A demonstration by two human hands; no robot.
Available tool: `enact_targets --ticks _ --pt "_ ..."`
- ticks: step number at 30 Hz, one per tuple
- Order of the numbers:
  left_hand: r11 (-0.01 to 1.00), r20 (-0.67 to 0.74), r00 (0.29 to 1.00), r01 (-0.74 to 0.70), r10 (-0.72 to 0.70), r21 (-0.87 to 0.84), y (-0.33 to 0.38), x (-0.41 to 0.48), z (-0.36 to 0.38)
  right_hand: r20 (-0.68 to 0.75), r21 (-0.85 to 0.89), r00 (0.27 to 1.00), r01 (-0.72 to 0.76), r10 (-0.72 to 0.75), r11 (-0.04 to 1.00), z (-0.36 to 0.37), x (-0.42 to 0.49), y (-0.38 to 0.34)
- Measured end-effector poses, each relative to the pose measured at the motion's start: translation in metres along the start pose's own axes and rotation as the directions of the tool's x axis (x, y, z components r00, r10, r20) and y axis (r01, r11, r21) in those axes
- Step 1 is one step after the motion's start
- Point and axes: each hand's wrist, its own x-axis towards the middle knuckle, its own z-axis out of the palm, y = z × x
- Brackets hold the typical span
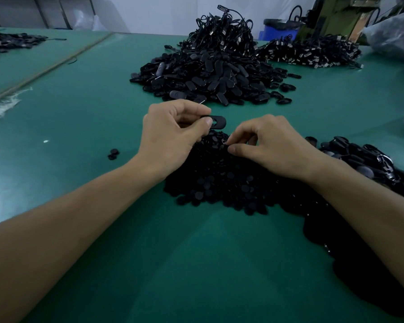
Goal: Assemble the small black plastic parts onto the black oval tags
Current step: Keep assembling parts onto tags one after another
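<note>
Tabletop, green, carries a pile of small black parts at centre. Right hand sits at 3 o'clock of the pile's top, grip closed in a pinch on one small part. Left hand, at 10 o'clock, has its grip closed on an oval tag held just above the pile. Two stray parts lie at 9 o'clock. Well beyond, at 12 o'clock, stands a heap of oval tags.

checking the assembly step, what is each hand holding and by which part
The left hand pinches a black oval tag by one end, slotted end free. The right hand pinches a small black part; where on it cannot be told.
</note>
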Motion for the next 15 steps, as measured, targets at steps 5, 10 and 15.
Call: enact_targets --ticks 5,10,15 --pt "1.000 0.015 1.000 -0.003 0.002 0.010 -0.0017 0.0001 -0.0001 -0.010 0.030 1.000 0.024 -0.024 0.999 -0.0013 -0.0007 -0.0006" --pt "1.000 0.015 1.000 -0.013 0.013 0.013 -0.0027 -0.0003 -0.0012 -0.131 0.160 0.991 0.062 -0.041 0.985 -0.0015 -0.0015 -0.0029" --pt "1.000 0.016 1.000 -0.003 0.003 -0.003 -0.0023 -0.0001 -0.0018 -0.159 0.193 0.987 0.043 -0.012 0.980 -0.0016 -0.0009 -0.0023"
